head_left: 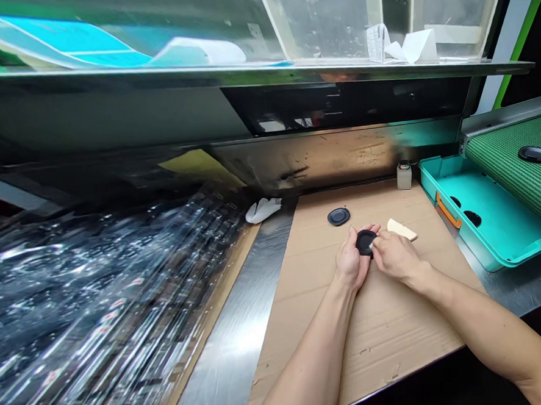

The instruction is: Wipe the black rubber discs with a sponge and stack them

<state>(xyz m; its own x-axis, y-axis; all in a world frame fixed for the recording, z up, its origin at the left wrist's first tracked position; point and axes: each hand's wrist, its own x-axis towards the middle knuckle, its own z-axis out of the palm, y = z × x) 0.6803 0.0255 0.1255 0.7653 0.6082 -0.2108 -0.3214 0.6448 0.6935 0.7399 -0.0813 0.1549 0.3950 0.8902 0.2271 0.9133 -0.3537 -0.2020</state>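
My left hand [353, 263] is closed around a small black round disc [364, 242], holding it up over the cardboard sheet [378, 318]. My right hand [395, 256] is pinched against the disc's right edge, with a small pale thing at its fingertips that I cannot make out. A second black disc [338, 216] lies flat on the cardboard just beyond my hands. A cream-coloured cloth or pad [401, 229] lies on the cardboard right behind my right hand.
A teal tray [496, 225] holding two black discs stands at the right. Beyond it a green belt [511, 163] carries another disc [534, 154]. A small bottle [404, 175] stands at the back. Stacked clear plastic trays [98, 311] fill the left; white crumpled paper [262, 210] lies nearby.
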